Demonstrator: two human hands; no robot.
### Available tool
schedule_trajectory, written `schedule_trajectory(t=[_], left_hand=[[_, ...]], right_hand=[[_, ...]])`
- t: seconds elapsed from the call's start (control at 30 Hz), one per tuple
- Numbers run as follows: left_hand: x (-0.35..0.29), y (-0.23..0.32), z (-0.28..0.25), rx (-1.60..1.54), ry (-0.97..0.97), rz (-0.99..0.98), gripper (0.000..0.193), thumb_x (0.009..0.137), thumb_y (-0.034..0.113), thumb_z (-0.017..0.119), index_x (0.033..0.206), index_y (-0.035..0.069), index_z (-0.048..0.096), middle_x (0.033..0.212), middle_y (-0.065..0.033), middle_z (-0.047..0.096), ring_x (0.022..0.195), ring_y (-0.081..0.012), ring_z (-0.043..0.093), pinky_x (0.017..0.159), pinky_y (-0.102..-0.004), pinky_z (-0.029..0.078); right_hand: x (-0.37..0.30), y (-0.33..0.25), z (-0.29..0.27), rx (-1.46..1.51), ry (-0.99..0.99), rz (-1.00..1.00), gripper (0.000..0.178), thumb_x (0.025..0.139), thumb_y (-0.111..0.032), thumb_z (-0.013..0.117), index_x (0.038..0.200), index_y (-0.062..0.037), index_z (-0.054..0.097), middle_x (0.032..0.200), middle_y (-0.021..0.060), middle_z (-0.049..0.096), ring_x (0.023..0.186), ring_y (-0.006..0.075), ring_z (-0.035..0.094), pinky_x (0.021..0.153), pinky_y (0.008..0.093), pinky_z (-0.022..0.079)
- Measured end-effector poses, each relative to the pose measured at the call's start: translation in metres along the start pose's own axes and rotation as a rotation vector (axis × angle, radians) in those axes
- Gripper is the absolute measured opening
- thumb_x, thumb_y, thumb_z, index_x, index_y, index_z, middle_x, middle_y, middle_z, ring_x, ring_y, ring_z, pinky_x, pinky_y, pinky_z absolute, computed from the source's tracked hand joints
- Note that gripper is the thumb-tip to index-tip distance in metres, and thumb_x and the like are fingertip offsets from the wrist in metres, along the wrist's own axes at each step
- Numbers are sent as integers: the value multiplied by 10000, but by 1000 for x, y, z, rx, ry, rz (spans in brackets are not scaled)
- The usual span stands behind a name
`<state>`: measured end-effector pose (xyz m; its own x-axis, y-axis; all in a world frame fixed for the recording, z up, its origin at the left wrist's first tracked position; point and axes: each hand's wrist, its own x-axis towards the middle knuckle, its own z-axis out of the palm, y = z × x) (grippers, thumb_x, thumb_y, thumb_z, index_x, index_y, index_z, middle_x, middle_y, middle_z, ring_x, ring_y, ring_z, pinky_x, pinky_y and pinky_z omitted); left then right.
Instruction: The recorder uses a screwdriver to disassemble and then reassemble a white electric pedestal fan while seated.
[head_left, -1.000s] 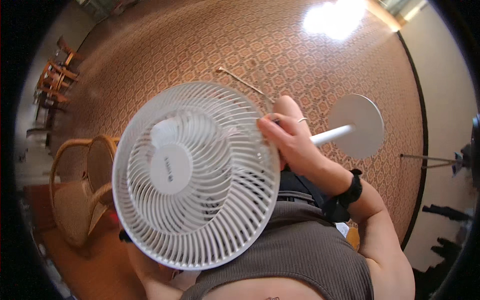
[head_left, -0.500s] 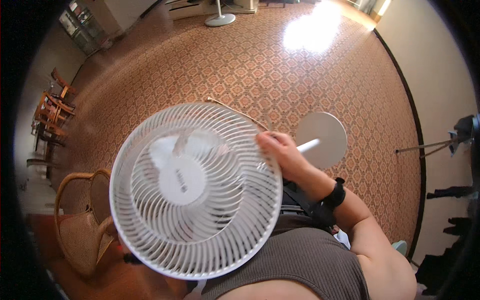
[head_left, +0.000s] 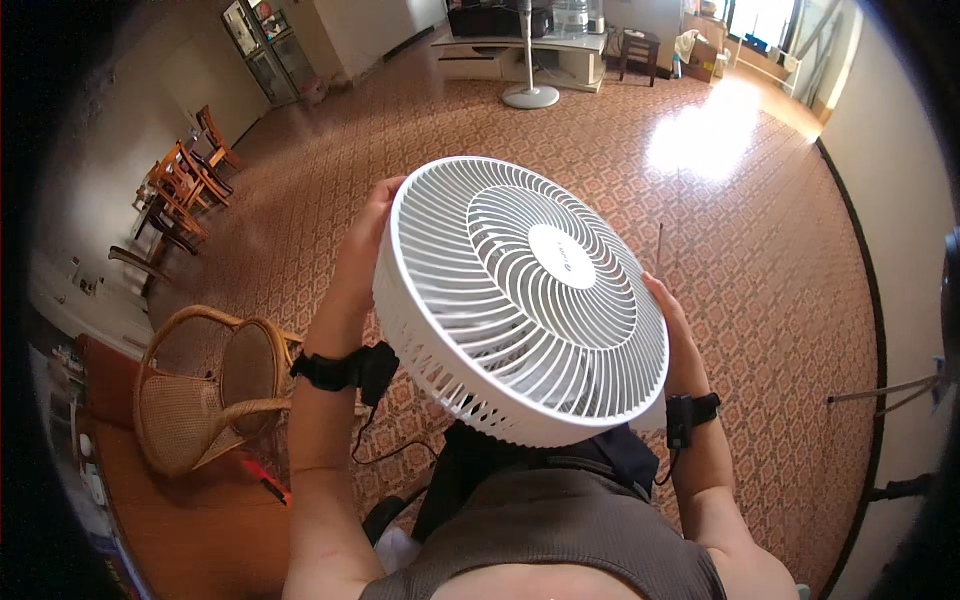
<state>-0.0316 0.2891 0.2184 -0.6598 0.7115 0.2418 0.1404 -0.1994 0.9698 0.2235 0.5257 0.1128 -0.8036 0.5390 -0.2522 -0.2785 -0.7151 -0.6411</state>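
A person holds a round white fan [head_left: 520,300] in both hands, its slatted front grille turned upward and its body tilted, in a room with a patterned floor [head_left: 770,260]. The fan is held up in front of the torso, clear of the floor. The left hand [head_left: 372,215] clasps the upper left side of the rim, its fingers partly hidden behind the housing; the right hand [head_left: 678,325] grips the opposite side, fingertips at the edge of the grille. Dark straps with small boxes circle both wrists, the left one [head_left: 325,371] and the right one [head_left: 680,420], and a thin black cable [head_left: 400,455] loops below the left forearm. To the left, a rattan armchair [head_left: 190,410] stands beside a brown surface [head_left: 200,525] bearing a red and black item [head_left: 268,480] near its edge. Wooden chairs [head_left: 180,185] cluster farther back. Across the room, a standing fan's round base [head_left: 531,97] rests before a low cabinet [head_left: 470,66], with a dark stool [head_left: 638,55] to its right, while a patch of glaring light [head_left: 705,130] falls on the floor.
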Motion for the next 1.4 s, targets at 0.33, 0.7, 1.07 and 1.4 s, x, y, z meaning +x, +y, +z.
schedule_trajectory(t=[0.33, 0.7, 1.07, 1.4], left_hand=[[62, -3, 65, -194, -82, -56, 441, 899, 324, 456, 1201, 9, 519, 1112, -89, 565, 1019, -174, 551, 913, -314, 434], [148, -26, 102, 85, -216, 71, 327, 905, 325, 452, 1067, 64, 563, 990, -47, 548, 930, -148, 508, 844, -286, 402], [135, 30, 203, 271, -400, -157, 789, 874, 537, 527, 1476, 91, 279, 1320, -129, 479, 1201, -248, 484, 851, -376, 515], [95, -12, 304, -251, -439, 189, 1242, 728, 250, 822, 1456, -23, -146, 1451, -247, 185, 1291, -312, 370, 1022, -392, 419]], right_hand=[[34, -39, -88, -52, -95, -87, 402, 964, -285, 546, 1247, 1, 552, 1154, 93, 635, 1045, 132, 608, 885, 278, 508], [35, -70, -145, -155, -94, -367, 372, 945, -253, 524, 1229, -14, 546, 1177, 107, 612, 1064, 170, 602, 916, 294, 484], [-36, -92, -105, -37, 185, -625, 335, 961, -250, 509, 1184, -12, 586, 1040, 73, 668, 873, 145, 647, 748, 271, 527], [-35, -114, -153, -42, 174, -701, 332, 977, -243, 481, 1213, -24, 564, 1090, 74, 647, 931, 163, 624, 785, 297, 513]])
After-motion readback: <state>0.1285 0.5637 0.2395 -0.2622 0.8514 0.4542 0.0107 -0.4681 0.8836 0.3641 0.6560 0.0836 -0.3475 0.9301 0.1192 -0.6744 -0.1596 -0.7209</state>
